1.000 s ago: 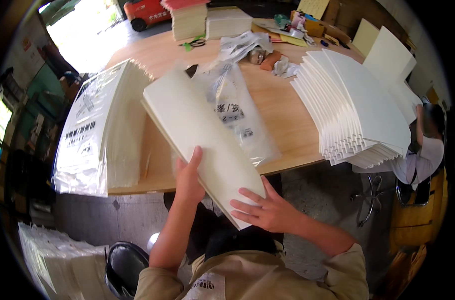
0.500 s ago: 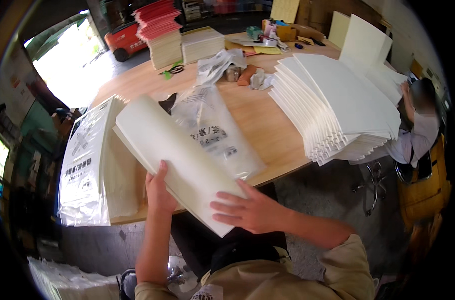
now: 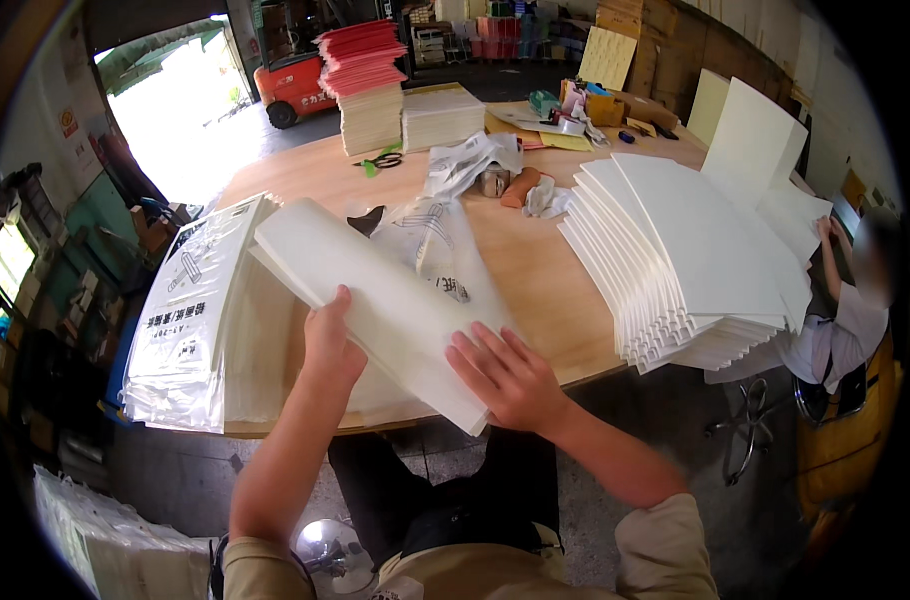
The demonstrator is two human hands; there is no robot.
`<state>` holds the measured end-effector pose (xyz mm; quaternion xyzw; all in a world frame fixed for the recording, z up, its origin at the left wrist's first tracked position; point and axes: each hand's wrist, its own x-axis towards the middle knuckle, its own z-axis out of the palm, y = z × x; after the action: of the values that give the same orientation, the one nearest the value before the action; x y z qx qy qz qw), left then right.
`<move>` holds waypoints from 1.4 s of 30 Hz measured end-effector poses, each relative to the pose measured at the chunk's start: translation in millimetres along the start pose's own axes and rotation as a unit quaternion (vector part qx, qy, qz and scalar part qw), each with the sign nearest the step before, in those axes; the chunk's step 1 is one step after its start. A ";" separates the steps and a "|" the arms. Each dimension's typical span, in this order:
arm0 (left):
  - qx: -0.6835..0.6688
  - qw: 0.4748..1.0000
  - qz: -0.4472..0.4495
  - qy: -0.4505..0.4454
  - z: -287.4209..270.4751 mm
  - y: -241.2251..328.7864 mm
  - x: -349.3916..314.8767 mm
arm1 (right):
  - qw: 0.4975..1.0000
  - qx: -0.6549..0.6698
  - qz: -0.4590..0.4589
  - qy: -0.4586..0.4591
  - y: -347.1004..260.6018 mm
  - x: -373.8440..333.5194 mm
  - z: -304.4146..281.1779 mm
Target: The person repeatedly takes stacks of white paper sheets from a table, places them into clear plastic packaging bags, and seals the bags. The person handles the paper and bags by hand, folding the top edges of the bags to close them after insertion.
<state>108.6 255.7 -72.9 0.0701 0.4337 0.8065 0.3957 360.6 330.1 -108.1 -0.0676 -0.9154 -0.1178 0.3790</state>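
Note:
A thick bundle of white paper sheets (image 3: pixel 375 290), bent over lengthwise, is held tilted above the near edge of the table. My left hand (image 3: pixel 333 340) grips its left edge, thumb on top and fingers hidden beneath. Over the near right part lies my right hand (image 3: pixel 510 378), its fingers slightly spread across the top and the hand at the right edge. Beyond the bundle a clear printed plastic bag (image 3: pixel 445 250) lies flat, partly covered by the paper. To the left stands a stack of paper packs in printed clear plastic (image 3: pixel 190 310).
A tall fanned stack of white sheets (image 3: pixel 665 250) stands at the right, with a seated person (image 3: pixel 845 310) beside it. Scissors (image 3: pixel 383 160), red-topped paper piles (image 3: pixel 365 90) and a crumpled plastic bag (image 3: pixel 470 165) sit farther back. Wrapped packs (image 3: pixel 115 545) stand at the lower left.
The view has tilted up and shifted. My right hand has moved slightly up along the bundle, its fingers more spread. The paper remains between both hands.

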 end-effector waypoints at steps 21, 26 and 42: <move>0.153 0.987 0.055 -0.016 117.8 19.2 -18.4 | 0.997 -0.049 0.032 -0.049 51.1 19.5 -49.4; 0.219 0.974 0.045 -0.031 129.9 20.5 -20.4 | 0.999 -0.030 0.024 0.005 67.0 8.4 -50.7; 0.253 0.963 0.064 -0.064 116.8 1.9 -13.2 | 0.971 0.142 0.104 0.165 56.9 -19.4 -5.8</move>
<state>169.8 321.1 3.3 0.2468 0.5922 0.6881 0.3390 390.3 382.7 -108.5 -0.0875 -0.8356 0.0435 0.5405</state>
